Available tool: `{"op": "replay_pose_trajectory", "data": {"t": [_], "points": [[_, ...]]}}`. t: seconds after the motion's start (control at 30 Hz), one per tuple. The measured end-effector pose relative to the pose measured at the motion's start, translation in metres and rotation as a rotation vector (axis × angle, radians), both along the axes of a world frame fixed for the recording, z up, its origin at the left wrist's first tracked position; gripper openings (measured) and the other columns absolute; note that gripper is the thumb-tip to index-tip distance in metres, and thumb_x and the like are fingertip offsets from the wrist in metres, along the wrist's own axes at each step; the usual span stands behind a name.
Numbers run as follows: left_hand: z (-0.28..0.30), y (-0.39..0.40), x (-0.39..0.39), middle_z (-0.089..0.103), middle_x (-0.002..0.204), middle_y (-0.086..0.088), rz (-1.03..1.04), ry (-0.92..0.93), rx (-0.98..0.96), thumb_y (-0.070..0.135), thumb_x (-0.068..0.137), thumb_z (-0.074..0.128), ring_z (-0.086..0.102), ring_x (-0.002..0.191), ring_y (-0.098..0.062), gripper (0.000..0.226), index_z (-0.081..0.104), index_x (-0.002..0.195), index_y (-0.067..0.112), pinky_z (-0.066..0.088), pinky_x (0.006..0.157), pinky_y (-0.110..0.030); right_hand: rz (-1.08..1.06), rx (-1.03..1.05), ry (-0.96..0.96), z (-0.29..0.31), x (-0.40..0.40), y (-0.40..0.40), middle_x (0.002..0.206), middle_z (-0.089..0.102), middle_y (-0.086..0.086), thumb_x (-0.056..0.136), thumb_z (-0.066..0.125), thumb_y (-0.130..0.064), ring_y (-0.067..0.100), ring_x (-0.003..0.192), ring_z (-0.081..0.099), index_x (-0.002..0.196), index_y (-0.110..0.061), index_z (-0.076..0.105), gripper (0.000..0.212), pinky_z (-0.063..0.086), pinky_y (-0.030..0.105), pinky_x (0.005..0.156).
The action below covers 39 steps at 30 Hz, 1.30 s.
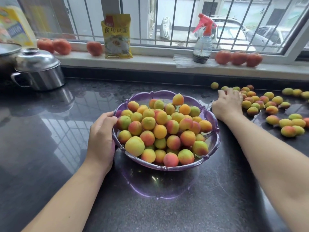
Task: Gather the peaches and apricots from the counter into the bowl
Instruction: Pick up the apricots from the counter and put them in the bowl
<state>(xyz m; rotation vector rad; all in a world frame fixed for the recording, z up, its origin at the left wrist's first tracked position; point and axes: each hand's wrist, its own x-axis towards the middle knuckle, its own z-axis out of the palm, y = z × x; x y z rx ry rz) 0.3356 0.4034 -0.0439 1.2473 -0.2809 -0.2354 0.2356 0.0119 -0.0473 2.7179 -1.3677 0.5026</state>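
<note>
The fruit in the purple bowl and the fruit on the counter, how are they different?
The fruit in the bowl is heaped in a tall pile; the fruit on the counter lies spread out flat in loose clusters. The bowl fruit sits inside the purple bowl, whose rim the left hand holds; the counter fruit lies loose, with the right hand reaching into it. Both are small, round, yellow-green with red blush.

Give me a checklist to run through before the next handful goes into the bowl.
1. Bowl steadied: ok, left hand grips its rim.
2. Right hand on loose fruit: ok, resting at the pile's edge.
3. Fruit actually grasped: cannot tell, palm faces down.
4. Room in bowl: not ok, already heaped above the rim.
5. Path from pile to bowl: ok, bare counter between.
</note>
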Motion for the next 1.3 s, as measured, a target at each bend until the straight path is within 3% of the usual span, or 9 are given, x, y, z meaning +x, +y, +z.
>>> {"op": "replay_pose_trajectory", "data": {"t": [0.1, 0.2, 0.37, 0.53, 0.7, 0.8, 1.0, 1.1, 1.3], "points": [[0.0, 0.0, -0.002, 0.078, 0.087, 0.0, -0.008, 0.002, -0.016, 0.027, 0.083, 0.056, 0.073, 0.082, -0.011, 0.028, 0.075, 0.098, 0.014, 0.059, 0.067, -0.023, -0.021, -0.063, -0.101, -0.002, -0.004, -0.002, 0.129, 0.046, 0.023, 0.089, 0.05, -0.012, 0.044, 0.121, 0.041, 0.122, -0.003, 0.061, 0.035, 0.031, 0.05, 0.111], [0.001, 0.0, -0.001, 0.078, 0.088, -0.002, -0.006, 0.005, -0.019, 0.027, 0.083, 0.055, 0.073, 0.084, -0.013, 0.028, 0.075, 0.098, 0.013, 0.059, 0.069, -0.023, -0.056, -0.059, -0.145, -0.003, -0.004, -0.001, 0.124, 0.047, 0.024, 0.089, 0.05, -0.009, 0.044, 0.117, 0.042, 0.114, -0.003, 0.063, 0.028, 0.031, 0.049, 0.107], [0.001, 0.0, 0.0, 0.077, 0.089, -0.003, -0.006, 0.009, -0.02, 0.027, 0.083, 0.055, 0.072, 0.084, -0.014, 0.029, 0.075, 0.098, 0.013, 0.059, 0.068, -0.023, 0.036, -0.17, -0.173, -0.003, -0.007, 0.001, 0.12, 0.061, 0.024, 0.093, 0.053, -0.009, 0.044, 0.113, 0.049, 0.123, -0.007, 0.062, 0.032, 0.035, 0.051, 0.1], [0.0, 0.0, 0.001, 0.078, 0.092, -0.005, -0.009, 0.01, -0.006, 0.027, 0.083, 0.055, 0.073, 0.088, -0.016, 0.029, 0.076, 0.098, 0.014, 0.059, 0.075, -0.03, 0.173, -0.151, -0.397, -0.006, -0.016, 0.008, 0.119, 0.062, 0.024, 0.101, 0.046, -0.008, 0.043, 0.108, 0.055, 0.139, -0.014, 0.058, 0.04, 0.044, 0.049, 0.094], [0.0, 0.0, 0.001, 0.077, 0.087, -0.001, -0.014, -0.001, -0.003, 0.023, 0.089, 0.054, 0.073, 0.081, -0.011, 0.023, 0.075, 0.097, 0.015, 0.06, 0.068, -0.025, 0.234, 0.318, -0.787, 0.02, -0.017, 0.026, 0.123, 0.068, 0.008, 0.098, 0.048, -0.031, 0.026, 0.115, 0.062, 0.128, -0.02, 0.069, 0.038, 0.046, 0.04, 0.108], [0.0, 0.0, 0.001, 0.078, 0.088, 0.0, -0.013, 0.005, -0.006, 0.027, 0.084, 0.055, 0.074, 0.083, -0.012, 0.026, 0.075, 0.097, 0.016, 0.06, 0.066, -0.024, 0.396, 0.728, -0.931, 0.057, -0.016, 0.055, 0.119, 0.068, 0.002, 0.094, 0.067, -0.031, 0.019, 0.106, 0.068, 0.127, -0.026, 0.066, 0.034, 0.055, 0.041, 0.1], [0.002, 0.0, -0.002, 0.078, 0.087, 0.002, 0.003, -0.014, 0.01, 0.023, 0.091, 0.055, 0.073, 0.081, -0.009, 0.022, 0.074, 0.098, 0.014, 0.059, 0.068, -0.023, 0.853, 0.99, -0.481, 0.141, -0.03, 0.136, 0.114, 0.071, 0.005, 0.091, 0.073, -0.018, 0.019, 0.101, 0.073, 0.126, -0.017, 0.065, 0.036, 0.058, 0.031, 0.091], [0.003, 0.001, -0.002, 0.078, 0.087, 0.001, -0.007, -0.021, 0.015, 0.021, 0.093, 0.054, 0.074, 0.08, -0.009, 0.023, 0.074, 0.101, 0.012, 0.059, 0.064, -0.022, 0.826, 0.704, -0.117, 0.138, -0.02, 0.161, 0.105, 0.074, -0.011, 0.094, 0.07, -0.031, 0.006, 0.095, 0.071, 0.121, -0.03, 0.067, 0.027, 0.059, 0.027, 0.083], [0.002, 0.0, -0.001, 0.077, 0.087, -0.001, -0.01, -0.002, 0.01, 0.025, 0.087, 0.057, 0.073, 0.079, -0.01, 0.027, 0.074, 0.102, 0.012, 0.059, 0.063, -0.023, 0.779, 0.518, 0.057, 0.123, -0.003, 0.17, 0.096, 0.07, -0.015, 0.092, 0.071, -0.038, 0.004, 0.087, 0.067, 0.115, -0.034, 0.071, 0.023, 0.059, 0.025, 0.076]]}}
